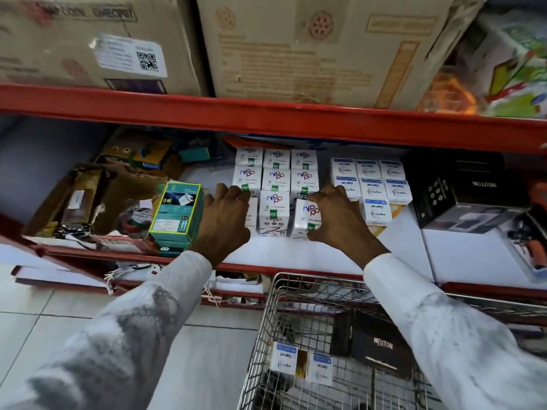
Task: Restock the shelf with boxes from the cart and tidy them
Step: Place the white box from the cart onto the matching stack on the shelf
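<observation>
Several white Nippo boxes (276, 184) stand in rows on the white shelf board (296, 253). My left hand (226, 220) rests against the front-left Nippo box, which it mostly hides. My right hand (334, 214) grips the front-right Nippo box (306, 216), which stands slightly askew. White and blue Wipro Garnet boxes (373, 187) are stacked just to the right. Below, the wire cart (268, 327) holds two more Wipro boxes (302, 363) and a black Neuton box (381, 352).
A teal charger box (176, 216) stands left of my left hand, beside cluttered brown packaging (88, 196). Black Neuton boxes (467, 196) sit on the shelf's right. The red upper shelf (266, 116) carries large cardboard cartons (310, 45) overhead. Tiled floor lies at lower left.
</observation>
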Tool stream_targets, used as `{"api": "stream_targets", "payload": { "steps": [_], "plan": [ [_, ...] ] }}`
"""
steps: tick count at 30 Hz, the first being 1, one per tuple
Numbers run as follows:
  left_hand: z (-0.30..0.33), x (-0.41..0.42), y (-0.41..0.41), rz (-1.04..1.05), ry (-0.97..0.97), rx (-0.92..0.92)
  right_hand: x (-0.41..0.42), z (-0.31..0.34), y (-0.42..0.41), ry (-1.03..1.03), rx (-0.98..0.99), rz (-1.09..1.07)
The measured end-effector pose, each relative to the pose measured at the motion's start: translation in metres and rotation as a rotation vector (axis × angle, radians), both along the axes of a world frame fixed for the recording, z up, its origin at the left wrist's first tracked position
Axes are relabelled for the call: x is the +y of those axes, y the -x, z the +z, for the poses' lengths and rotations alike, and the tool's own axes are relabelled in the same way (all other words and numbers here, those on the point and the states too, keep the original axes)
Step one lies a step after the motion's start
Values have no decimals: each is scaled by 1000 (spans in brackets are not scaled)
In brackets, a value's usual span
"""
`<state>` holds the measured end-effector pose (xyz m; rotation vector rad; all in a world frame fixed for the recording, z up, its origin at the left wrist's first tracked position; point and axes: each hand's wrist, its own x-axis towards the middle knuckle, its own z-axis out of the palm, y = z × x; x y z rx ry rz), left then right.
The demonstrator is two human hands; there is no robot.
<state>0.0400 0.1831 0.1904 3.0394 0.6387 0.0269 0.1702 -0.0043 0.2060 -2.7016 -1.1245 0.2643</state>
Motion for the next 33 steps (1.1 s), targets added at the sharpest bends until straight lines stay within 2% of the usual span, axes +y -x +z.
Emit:
{"api": "stream_targets", "payload": {
  "steps": [12,21,27,30,33],
  "plan": [
    [-5,9,-15,15,22,27,20,-6,-13,9,48,-1],
    [-12,8,-10,-1,75,-45,11,-9,-9,-20,30,10],
    [-11,-4,7,-24,172,-48,-5,-16,9,-23,24,64],
    [-10,-24,28,-6,173,-18,-25,-23,29,-66,-22,80],
    [-19,-57,56,-60,138,-80,-55,-35,61,-76,-88,94]
  ]
}}
